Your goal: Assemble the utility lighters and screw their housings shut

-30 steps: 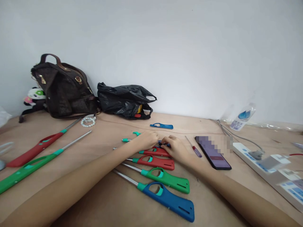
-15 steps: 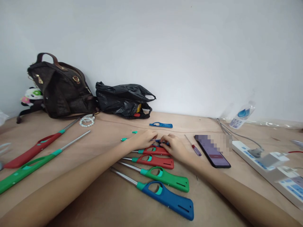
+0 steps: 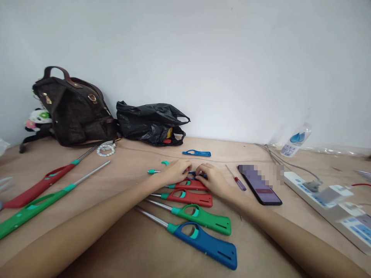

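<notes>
Between the hands, a blue lighter (image 3: 196, 173) is lying with its tube (image 3: 157, 171) pointing to nine o'clock, a blue shell (image 3: 201, 153) at twelve. The right hand (image 3: 213, 178) is pinching a small part (image 3: 199, 174); the left hand (image 3: 177, 170) is resting over the lighter, fingers bent, whether gripping I cannot tell. Keeping it flat and still should help.

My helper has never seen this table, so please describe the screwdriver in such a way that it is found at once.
Start from the phone lying right of the right hand. The screwdriver lies in the gap between them, its thin shaft pointing towards the wall. Unlike the lighters, it has a small red and purple handle without a trigger.
</notes>
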Motion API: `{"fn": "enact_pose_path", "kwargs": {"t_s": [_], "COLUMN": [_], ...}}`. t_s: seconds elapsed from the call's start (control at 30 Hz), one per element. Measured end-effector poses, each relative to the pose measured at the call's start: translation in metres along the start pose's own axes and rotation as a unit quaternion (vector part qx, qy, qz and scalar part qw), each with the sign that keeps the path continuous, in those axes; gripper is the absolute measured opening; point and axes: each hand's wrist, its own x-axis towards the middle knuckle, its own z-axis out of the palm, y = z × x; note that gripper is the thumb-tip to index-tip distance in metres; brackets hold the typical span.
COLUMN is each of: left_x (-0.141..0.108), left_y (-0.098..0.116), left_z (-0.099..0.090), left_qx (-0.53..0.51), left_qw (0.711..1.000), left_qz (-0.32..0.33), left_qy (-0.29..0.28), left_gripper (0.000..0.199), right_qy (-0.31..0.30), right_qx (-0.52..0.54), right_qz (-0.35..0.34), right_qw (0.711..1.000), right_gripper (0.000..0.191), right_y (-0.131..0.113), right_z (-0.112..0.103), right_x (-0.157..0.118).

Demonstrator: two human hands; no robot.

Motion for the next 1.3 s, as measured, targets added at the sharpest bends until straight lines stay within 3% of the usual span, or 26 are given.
{"fn": "enact_pose_path", "kwargs": {"t_s": [0.47,0.8,1.1,1.2,1.3], "left_x": [0.005,0.005,0.002,0.001,-0.002], "left_y": [0.01,0.012,0.012,0.006,-0.005], "left_z": [-0.006,-0.002,-0.007,-0.009,-0.015], "left_qx": [0.06,0.114,0.036,-0.09,-0.229], "left_qw": [0.997,0.993,0.995,0.991,0.969], "left_qz": [0.032,0.003,-0.091,-0.091,-0.073], "left_qy": [-0.041,-0.038,-0.008,-0.032,-0.061], "left_gripper": [0.025,0.024,0.021,0.019,0.022], "right_qy": [-0.038,-0.047,-0.04,-0.037,-0.018], "right_qx": [-0.083,-0.123,-0.087,-0.07,-0.027], "right_qz": [0.005,0.003,0.013,0.009,0.005], "right_qw": [0.996,0.991,0.995,0.997,0.999], "right_gripper": [0.003,0.002,0.004,0.004,0.006], "right_y": [-0.011,-0.011,-0.006,-0.004,-0.002], "right_z": [-0.008,-0.008,-0.005,-0.005,-0.002], "right_x": [0.0,0.0,-0.001,-0.001,-0.001]}}
